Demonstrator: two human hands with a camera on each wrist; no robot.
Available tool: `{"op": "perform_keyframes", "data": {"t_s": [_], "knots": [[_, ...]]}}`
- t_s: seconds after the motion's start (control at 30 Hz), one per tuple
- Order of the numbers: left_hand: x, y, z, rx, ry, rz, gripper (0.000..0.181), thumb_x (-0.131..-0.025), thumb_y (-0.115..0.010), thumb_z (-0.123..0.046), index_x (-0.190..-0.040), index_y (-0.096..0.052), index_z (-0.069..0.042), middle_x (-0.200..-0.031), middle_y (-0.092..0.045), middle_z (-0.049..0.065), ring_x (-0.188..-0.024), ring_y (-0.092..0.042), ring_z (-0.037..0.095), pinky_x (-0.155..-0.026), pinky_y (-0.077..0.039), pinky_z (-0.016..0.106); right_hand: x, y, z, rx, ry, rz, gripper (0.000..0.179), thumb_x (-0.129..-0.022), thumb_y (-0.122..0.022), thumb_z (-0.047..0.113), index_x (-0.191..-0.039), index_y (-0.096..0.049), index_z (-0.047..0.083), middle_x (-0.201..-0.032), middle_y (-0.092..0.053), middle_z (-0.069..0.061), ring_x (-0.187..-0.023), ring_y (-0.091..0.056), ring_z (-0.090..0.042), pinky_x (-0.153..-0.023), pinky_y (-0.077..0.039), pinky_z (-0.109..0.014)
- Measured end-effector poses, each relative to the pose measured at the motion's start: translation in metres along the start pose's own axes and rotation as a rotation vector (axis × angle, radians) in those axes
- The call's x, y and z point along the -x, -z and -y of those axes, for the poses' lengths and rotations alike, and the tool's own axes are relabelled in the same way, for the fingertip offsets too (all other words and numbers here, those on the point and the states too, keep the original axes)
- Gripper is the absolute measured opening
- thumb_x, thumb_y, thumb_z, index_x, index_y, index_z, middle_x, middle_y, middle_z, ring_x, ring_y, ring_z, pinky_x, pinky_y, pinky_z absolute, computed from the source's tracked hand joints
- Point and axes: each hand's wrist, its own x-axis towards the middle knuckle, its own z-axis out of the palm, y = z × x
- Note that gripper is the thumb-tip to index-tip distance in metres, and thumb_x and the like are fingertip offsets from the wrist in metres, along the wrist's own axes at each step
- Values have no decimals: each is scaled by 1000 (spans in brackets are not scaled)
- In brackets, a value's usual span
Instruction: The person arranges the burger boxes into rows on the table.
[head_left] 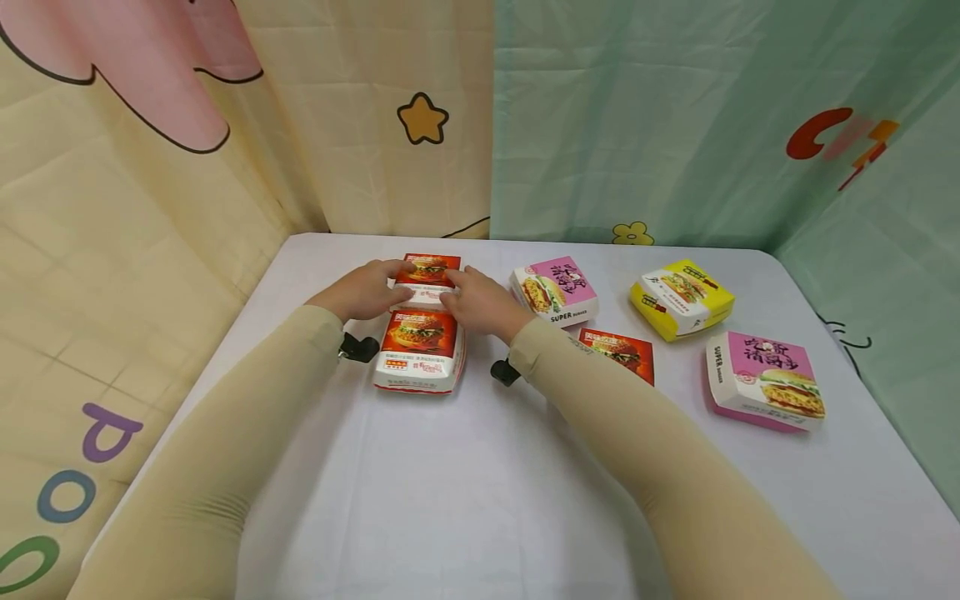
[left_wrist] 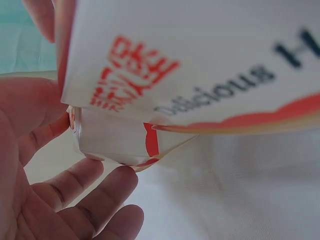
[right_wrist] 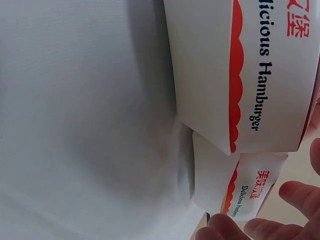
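Note:
Two red-and-white burger boxes stand in a line on the table, the far burger box (head_left: pixel 427 271) directly behind the near burger box (head_left: pixel 420 350). My left hand (head_left: pixel 363 290) is at the far box's left side, its thumb and forefinger overlapping the top in the head view. In the left wrist view its spread fingers (left_wrist: pixel 100 200) reach along the far box's side (left_wrist: pixel 117 137). On the opposite side is my right hand (head_left: pixel 483 302), fingertips close to the box. The right wrist view shows its loosely bent fingers (right_wrist: pixel 300 195) beside the far box's printed wall (right_wrist: pixel 255 187).
Right of my hands stand a pink-and-white burger box (head_left: pixel 558 287), a yellow burger box (head_left: pixel 682 296) and another pink-and-white burger box (head_left: pixel 765 379). A third red burger box (head_left: pixel 618 350) is partly behind my right forearm. Patterned curtains (head_left: pixel 637 125) enclose the white table (head_left: pixel 450 492).

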Motion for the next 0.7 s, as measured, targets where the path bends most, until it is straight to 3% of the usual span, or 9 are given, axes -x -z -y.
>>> {"op": "perform_keyframes", "data": {"t_s": [0.17, 0.4, 0.7], "knots": [[2, 0, -2, 5, -13, -4, 58, -107, -56, -32, -162, -40, -20, -158, -48, 18, -142, -45, 40, -121, -36, 64, -3, -2, -3, 18, -3, 8, 61, -113, -43, 39, -167, -30, 14, -173, -29, -15, -163, -23, -31, -132, -23, -45], [1, -2, -1, 10, -11, -10, 57, -107, -56, -31, -162, -42, -21, -157, -49, 18, -141, -46, 39, -120, -37, 62, -4, -3, -3, -25, -24, 19, 60, -113, -44, 37, -168, -29, 16, -170, -38, -8, -157, -37, -27, -129, -31, -45], [1, -1, 1, 20, -6, -11, 61, -107, -58, -34, -163, -39, -20, -159, -47, 20, -144, -44, 41, -121, -35, 64, -4, -3, -5, -32, -41, 28, 60, -113, -42, 38, -168, -28, 18, -170, -38, -7, -156, -39, -26, -127, -34, -46]]}}
